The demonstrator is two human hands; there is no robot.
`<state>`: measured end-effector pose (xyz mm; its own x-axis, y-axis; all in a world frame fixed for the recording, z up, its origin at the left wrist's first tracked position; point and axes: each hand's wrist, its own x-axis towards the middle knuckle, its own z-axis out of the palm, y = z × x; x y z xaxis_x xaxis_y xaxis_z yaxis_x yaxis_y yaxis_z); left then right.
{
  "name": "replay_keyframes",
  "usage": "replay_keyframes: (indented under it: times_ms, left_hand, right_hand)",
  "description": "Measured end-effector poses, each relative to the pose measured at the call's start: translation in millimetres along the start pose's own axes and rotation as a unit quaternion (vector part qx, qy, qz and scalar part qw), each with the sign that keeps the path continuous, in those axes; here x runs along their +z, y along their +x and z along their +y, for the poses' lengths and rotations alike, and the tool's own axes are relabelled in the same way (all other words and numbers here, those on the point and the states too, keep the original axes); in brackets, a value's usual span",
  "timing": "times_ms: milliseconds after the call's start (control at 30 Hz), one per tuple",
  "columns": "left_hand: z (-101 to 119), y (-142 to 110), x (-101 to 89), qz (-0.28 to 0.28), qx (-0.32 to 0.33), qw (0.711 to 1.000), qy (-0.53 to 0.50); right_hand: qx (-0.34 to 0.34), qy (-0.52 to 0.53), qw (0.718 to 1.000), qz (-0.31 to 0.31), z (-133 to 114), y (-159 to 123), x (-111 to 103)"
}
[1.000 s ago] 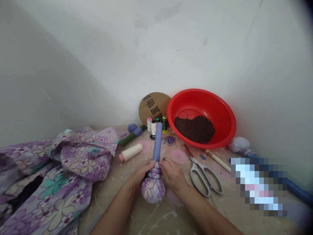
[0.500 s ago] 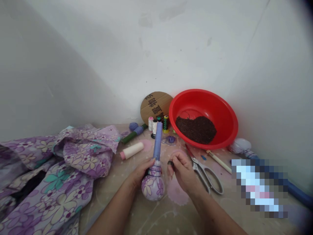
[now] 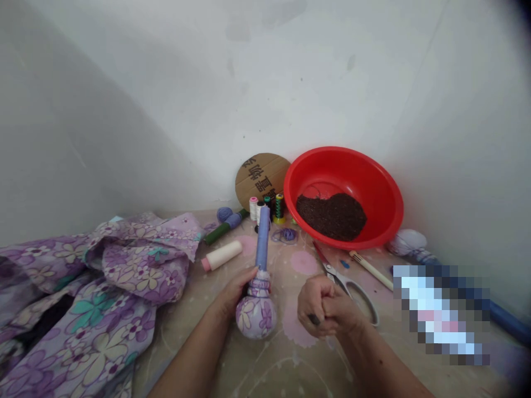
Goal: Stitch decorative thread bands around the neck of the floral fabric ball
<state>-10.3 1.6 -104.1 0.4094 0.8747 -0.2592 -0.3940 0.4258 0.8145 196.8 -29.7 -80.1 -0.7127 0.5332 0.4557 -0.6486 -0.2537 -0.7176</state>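
Observation:
My left hand [image 3: 233,298] is closed round the neck of a stick with a round head. Purple floral cloth covers the ball-shaped head [image 3: 256,317], and dark thread is wound around the gathered neck. The blue-wrapped handle [image 3: 263,239] points away from me. To its right, my right hand [image 3: 321,307] is closed, fingers curled in, apart from the ball. A dark band shows at one of its fingers. Whatever those fingers pinch, if anything, is hidden or too fine to make out. Scissors [image 3: 352,293] with grey handles lie partly behind this hand.
A red basin [image 3: 384,204] holding dark grains leans by the wall, beside a cardboard disc [image 3: 249,177]. Several thread spools [image 3: 279,209] stand in front. Purple floral cloth [image 3: 141,271] spreads at left. A white thread cone [image 3: 223,256] and another blue-handled stick [image 3: 506,320] lie about.
My right hand has moved away from the cloth neck, to the right and towards me, and turned with its fingers curled. My left hand keeps its hold on the stick.

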Motion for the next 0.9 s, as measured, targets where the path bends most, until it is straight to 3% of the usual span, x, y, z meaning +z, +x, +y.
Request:
replay_keyframes:
  times_ms: [133,300,467,567,767,900]
  left_hand:
    - [-0.4,1.5,-3.0,-0.001,-0.005,1.0,-0.006]
    - [-2.0,4.0,-14.7,-0.034,-0.028,0.998,-0.048]
    - [-2.0,3.4,-17.6,-0.063,-0.028,0.996,-0.052]
    - [-0.7,1.1,-15.4,-0.062,-0.033,0.996,-0.045]
    - [0.6,-2.4,-15.0,-0.095,0.004,0.995,-0.022]
    - [-0.3,-2.1,-15.0,-0.096,0.015,0.995,0.001]
  right_hand:
    - [-0.029,0.024,0.999,-0.016,-3.9,3.1,3.4]
    - [0.014,-0.096,0.983,0.155,-12.6,14.7,9.0]
    - [0.064,-0.287,0.917,0.271,7.9,27.9,0.7]
    - [0.085,-0.348,0.886,0.295,18.4,32.0,-0.5]
    - [0.042,-0.467,0.832,0.297,20.0,28.6,-3.2]
    - [0.031,-0.5,0.813,0.296,21.7,23.1,-11.1]
